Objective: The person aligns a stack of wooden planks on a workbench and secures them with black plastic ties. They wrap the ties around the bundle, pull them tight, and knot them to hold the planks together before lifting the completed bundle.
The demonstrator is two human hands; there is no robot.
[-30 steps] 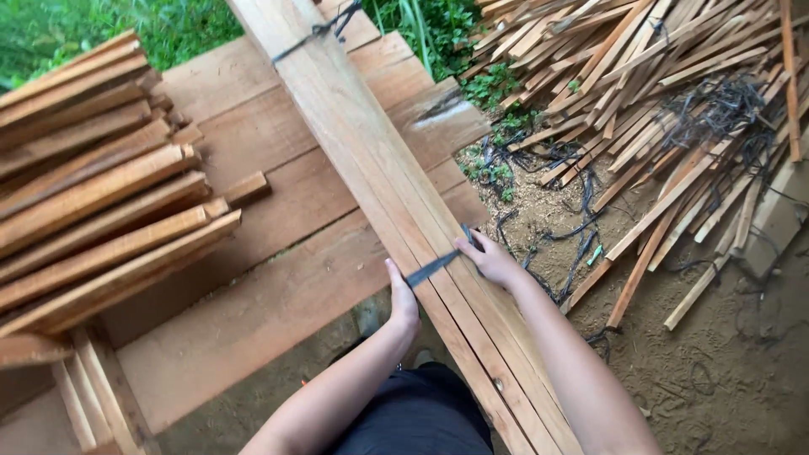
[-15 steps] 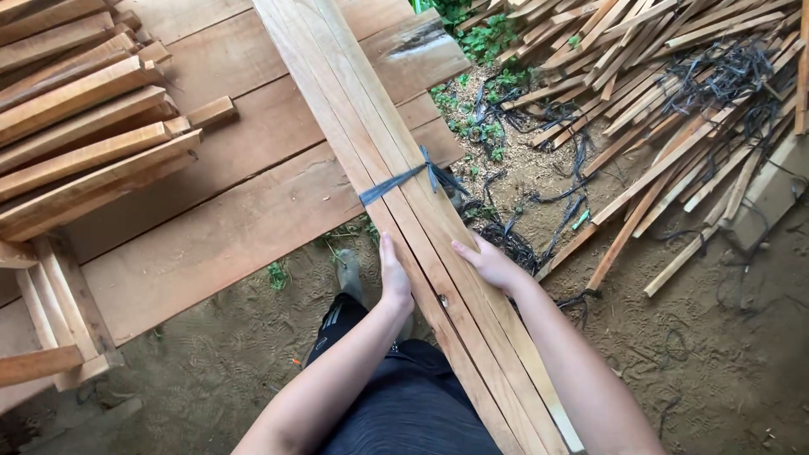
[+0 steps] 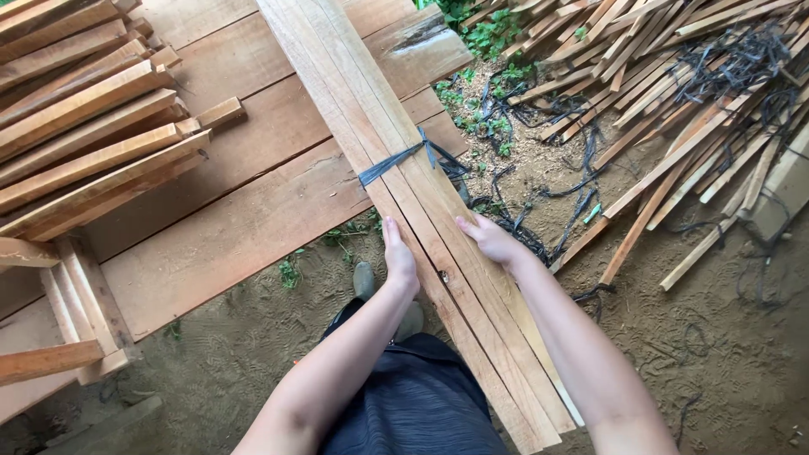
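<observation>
A long bundle of wooden slats (image 3: 438,253) runs from near right to far left, bound by a dark strap (image 3: 404,158). The left hand (image 3: 399,257) and right hand (image 3: 489,238) press flat against its sides, fingers seemingly open, not clamped. It looks stiff and heavy; best gripped at the edges.

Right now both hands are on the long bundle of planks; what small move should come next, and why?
Probably push the bundle of planks a little further forward. The left hand and right hand press flat on its two edges, behind the dark strap, and much of its length lies back beside the person.
</observation>
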